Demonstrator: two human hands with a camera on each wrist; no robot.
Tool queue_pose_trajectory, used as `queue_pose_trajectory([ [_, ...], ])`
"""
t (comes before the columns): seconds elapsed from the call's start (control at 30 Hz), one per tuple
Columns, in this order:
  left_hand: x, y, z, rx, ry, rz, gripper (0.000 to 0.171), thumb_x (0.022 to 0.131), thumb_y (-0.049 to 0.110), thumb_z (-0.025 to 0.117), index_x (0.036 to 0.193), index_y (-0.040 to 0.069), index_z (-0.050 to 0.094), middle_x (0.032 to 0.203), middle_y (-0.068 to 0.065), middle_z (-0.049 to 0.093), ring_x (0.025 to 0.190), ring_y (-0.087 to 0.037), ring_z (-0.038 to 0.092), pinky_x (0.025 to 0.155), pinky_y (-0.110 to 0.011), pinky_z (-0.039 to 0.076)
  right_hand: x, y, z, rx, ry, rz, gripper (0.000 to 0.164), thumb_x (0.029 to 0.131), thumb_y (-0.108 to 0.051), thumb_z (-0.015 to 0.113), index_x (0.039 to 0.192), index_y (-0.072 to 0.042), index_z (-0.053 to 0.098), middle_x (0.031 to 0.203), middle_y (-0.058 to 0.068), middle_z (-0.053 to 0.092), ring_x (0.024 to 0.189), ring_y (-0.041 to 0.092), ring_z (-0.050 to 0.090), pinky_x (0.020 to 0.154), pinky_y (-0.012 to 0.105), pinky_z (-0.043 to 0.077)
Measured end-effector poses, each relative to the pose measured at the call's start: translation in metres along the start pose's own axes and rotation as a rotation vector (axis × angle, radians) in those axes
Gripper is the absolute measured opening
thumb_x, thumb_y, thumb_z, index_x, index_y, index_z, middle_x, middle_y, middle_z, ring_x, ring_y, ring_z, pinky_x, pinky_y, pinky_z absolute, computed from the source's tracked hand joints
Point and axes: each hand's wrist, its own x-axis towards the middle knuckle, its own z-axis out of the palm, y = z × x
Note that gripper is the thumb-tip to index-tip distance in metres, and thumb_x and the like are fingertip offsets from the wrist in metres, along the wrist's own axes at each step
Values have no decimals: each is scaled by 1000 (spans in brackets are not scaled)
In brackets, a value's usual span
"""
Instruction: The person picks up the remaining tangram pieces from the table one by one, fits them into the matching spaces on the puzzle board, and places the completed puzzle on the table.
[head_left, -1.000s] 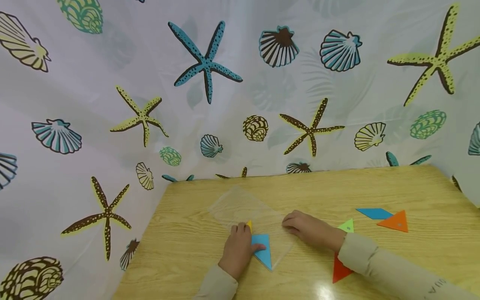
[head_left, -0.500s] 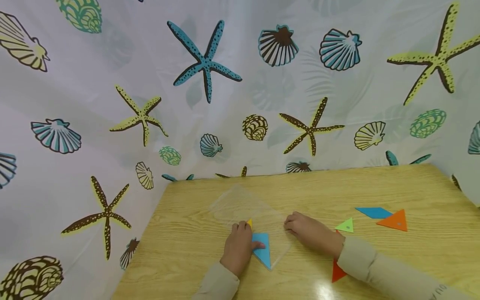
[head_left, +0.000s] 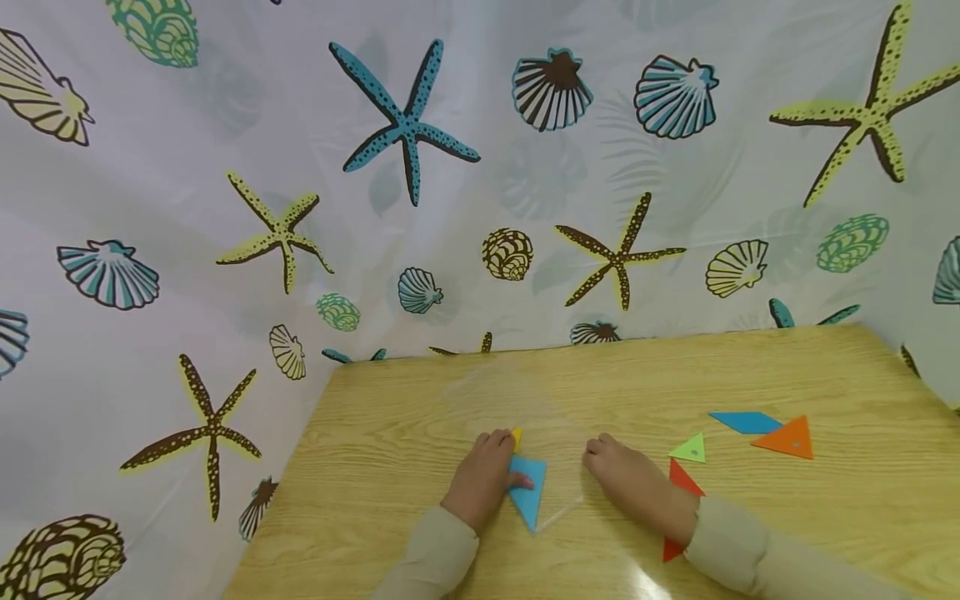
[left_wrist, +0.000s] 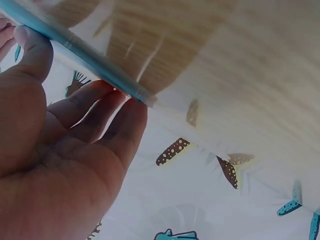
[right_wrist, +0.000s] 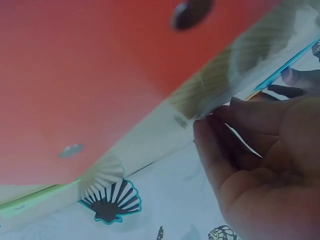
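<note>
Booth [head_left: 187,308]; shell-print cloth [head_left: 480,196], wood tbl [head_left: 787,371]

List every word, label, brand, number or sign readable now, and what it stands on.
No readable text anywhere in these views.
Green triangle, orange triangle: a small mark each, too small to read.
Red piece: two spots, no lettering visible.
Light blue triangle: no lettering visible.
Patterned cloth: starfish and shell prints, no lettering visible.

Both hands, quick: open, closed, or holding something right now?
Left hand: open, thumb resting on the light-blue triangle.
Right hand: closed, pinching the edge of the clear plastic square.
</note>
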Motion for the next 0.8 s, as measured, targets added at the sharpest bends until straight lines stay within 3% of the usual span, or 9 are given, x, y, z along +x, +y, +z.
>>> queue_pose_trajectory([
  [0.17, 8, 2, 5, 2, 5, 23, 71, 72, 52, 60, 124, 4, 56, 126, -6, 54, 114, -21, 50, 91, -26, 45, -6, -7, -1, -78, -30, 44, 13, 76, 9, 69, 87, 4, 64, 82, 8, 54, 75, 21, 47, 53, 23, 49],
  [0.4, 19, 8, 1, -12, -70, 63, 73, 74, 52, 58, 130, 5, 52, 135, -5, 48, 121, -20, 44, 99, -24, 38, -14, -14, -6, -180, -31, 85, 8, 78, 7, 69, 81, 5, 62, 75, 10, 50, 71, 23, 46, 46, 25, 48],
  [0.8, 21, 8, -6, -22, -89, 87, 71, 74, 51, 61, 128, 7, 54, 131, -2, 51, 117, -18, 46, 98, -22, 39, -13, -18, -3, -177, -61, 144, 7, 79, 7, 68, 79, 4, 62, 77, 12, 53, 71, 23, 47, 45, 27, 49],
])
